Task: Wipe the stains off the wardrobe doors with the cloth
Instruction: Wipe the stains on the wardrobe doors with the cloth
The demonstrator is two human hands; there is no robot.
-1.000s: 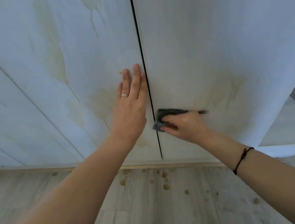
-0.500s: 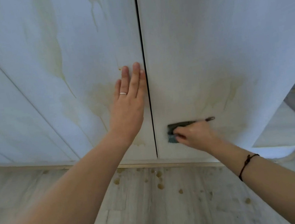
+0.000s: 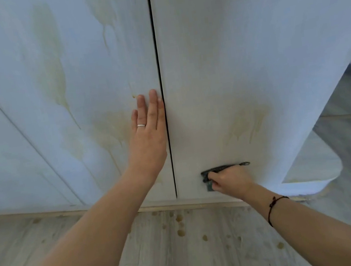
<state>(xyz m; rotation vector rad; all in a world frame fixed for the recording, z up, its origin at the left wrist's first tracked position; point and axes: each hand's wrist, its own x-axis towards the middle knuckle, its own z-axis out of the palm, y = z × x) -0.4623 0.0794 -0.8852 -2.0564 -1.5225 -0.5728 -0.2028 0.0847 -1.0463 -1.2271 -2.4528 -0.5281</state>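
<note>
While the dark cloth point(image 3: 222, 168) sits low on the right wardrobe door point(image 3: 258, 42), just under a yellowish stain point(image 3: 247, 122), the right hand point(image 3: 231, 181) grasps it with curled fingers point(image 3: 217, 186). The left hand point(image 3: 148, 141) lies flat, fingers released and straight, on the streaked left door point(image 3: 31, 108) beside the gap. Brown drips point(image 3: 180, 232) dot the floor point(image 3: 50, 240) below.

We see white doors point(image 3: 224, 35) with a faint streaky grain, split by a thin black gap point(image 3: 155, 45). Yellowish-tan stains point(image 3: 247, 122) mark them in drips and blotches. The cloth point(image 3: 222, 168) is dark grey with a teal corner. A silver ring point(image 3: 141, 125) bands the left hand point(image 3: 148, 141); a dark cord point(image 3: 273, 207) circles the right wrist. The floor point(image 3: 49, 236) is pale grey wood-grain planks dotted with brown spots point(image 3: 180, 233).
</note>
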